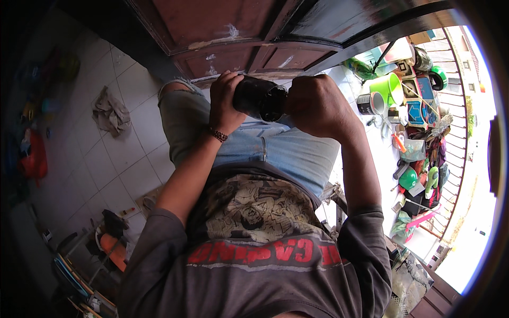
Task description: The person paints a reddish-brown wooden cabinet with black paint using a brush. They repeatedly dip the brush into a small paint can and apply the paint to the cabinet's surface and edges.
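My left hand [225, 106] is wrapped round a black cylindrical container [250, 98], which lies tilted on its side above my lap. Its open mouth faces right, with a dark, ragged-looking inside. Right at that mouth, my right hand [319, 106] is closed in a fist; whatever it grips is hidden behind the fingers and the rim. Just beyond both hands stands a panelled door [214, 18], reddish brown with whitish patches, while its upper right panel [344, 24] looks glossy and dark.
A crumpled grey-brown cloth [111, 112] lies on the white tiled floor [114, 153] to my left. At the right, a grey tin [370, 103], a lime-green bucket [389, 89] and mixed clutter sit before a metal railing [460, 159]. A red bag [34, 155] is far left.
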`<control>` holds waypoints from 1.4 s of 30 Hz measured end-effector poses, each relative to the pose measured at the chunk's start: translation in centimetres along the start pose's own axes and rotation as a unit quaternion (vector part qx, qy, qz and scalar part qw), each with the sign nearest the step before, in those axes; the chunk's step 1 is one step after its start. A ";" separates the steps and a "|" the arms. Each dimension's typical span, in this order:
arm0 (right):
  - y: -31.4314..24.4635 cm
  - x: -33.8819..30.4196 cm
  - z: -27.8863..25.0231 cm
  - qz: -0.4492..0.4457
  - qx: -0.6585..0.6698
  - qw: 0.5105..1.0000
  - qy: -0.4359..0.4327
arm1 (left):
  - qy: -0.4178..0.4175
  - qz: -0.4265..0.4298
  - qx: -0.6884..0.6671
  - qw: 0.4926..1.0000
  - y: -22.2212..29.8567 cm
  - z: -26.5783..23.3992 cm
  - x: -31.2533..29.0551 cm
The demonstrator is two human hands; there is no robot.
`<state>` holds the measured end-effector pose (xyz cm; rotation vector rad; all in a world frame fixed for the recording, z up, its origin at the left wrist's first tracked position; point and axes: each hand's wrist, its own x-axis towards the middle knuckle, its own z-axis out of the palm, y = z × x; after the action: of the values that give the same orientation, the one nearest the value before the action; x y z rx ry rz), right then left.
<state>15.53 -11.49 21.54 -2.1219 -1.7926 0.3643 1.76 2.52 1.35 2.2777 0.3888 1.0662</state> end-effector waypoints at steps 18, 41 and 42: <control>-0.3 -1.0 1.6 0.177 0.061 0.970 0.153 | 0.022 -0.023 0.018 0.999 0.6 -0.1 0.2; 0.3 -2.0 0.0 -0.072 0.152 0.982 0.088 | 0.021 -0.013 0.011 1.000 0.3 0.1 -0.1; 0.3 -1.6 0.3 -0.096 0.159 0.979 0.083 | 0.018 -0.009 0.009 1.000 0.4 0.1 0.0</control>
<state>15.39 -13.06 21.09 -1.6950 -1.6967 0.3827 1.85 2.18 1.51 2.2686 0.4336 1.1001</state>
